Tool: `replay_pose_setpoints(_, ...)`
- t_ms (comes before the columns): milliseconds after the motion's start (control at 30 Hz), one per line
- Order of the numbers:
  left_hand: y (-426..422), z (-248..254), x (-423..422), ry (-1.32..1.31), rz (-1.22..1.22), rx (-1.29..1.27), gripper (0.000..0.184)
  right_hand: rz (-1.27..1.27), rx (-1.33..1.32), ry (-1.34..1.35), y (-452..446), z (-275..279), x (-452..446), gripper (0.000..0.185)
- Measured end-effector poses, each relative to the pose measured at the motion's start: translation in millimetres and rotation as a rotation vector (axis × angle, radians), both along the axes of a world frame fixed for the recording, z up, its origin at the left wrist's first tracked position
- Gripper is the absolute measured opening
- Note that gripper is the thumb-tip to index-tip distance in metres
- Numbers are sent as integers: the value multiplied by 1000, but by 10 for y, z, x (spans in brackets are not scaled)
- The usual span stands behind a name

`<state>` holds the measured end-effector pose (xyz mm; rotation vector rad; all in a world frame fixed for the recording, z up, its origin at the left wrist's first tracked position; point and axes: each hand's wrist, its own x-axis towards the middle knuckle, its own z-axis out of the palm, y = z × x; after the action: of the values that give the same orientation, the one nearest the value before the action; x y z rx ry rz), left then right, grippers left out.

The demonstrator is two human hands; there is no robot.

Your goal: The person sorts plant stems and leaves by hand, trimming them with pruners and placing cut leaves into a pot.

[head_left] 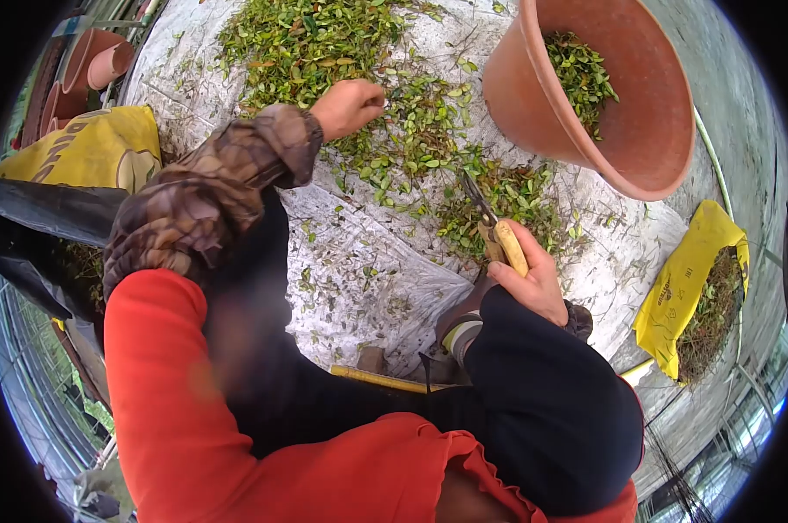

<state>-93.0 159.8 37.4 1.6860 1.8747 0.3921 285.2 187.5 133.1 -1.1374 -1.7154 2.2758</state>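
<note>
My right hand point(538, 275) is wrapped round the yellow handles of pruning shears point(502, 237), whose dark blades point up and away over the cut leaves. Over the heap of leafy cuttings point(311, 52), my left hand point(350, 108) is closed with its fingers curled in. Whatever it may hold is hidden. More leafy sprigs point(512, 205) lie just beyond the shears, near my right hand. A large terracotta-coloured pot point(507, 91) leans on its side at the upper right, with green cuttings point(579, 74) inside it.
A white, debris-strewn sheet point(359, 270) covers the ground. At right stands a yellow bag point(686, 288) of dry twigs. Another yellow bag point(89, 148) and a black bag point(58, 209) are at left, near small pots point(108, 65). My shoe point(459, 322) rests beneath my right arm.
</note>
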Motion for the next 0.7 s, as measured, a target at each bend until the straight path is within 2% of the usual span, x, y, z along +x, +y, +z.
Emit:
replay_pose_setpoints(100,132,-169,169,119,-3,79,18,21,-13,-17,-13,18,-58,55)
replay_pose_setpoints(200,305,-314,150,274,-154,-253,19,42,51,45,-32,1,-104,55)
replay_pose_setpoints(233,326,-348,103,167,-146,-124,15,38,32,38,-30,-5,-94,55)
replay_pose_setpoints(267,347,-389,76,-72,12,-193,13,28,11,30,-36,-12,-72,55)
replay_pose_setpoints(333,424,196,185,-546,333,-330,10,6,-26,15,-45,-11,-42,55)
replay_pose_setpoints(367,412,313,194,-808,425,-358,7,-2,-37,10,-34,2,-45,55)
replay_pose_setpoints(467,284,168,6,-719,407,-427,8,5,10,21,-43,-36,-62,54)
replay_pose_setpoints(500,266,273,74,-799,555,-458,8,9,44,30,-26,-65,-74,54)
replay_pose_setpoints(600,217,372,210,-1032,630,-520,10,67,108,-1,13,36,-133,53)
replay_pose_setpoints(700,216,396,276,-1166,600,-516,13,80,192,-25,4,-14,-156,52)
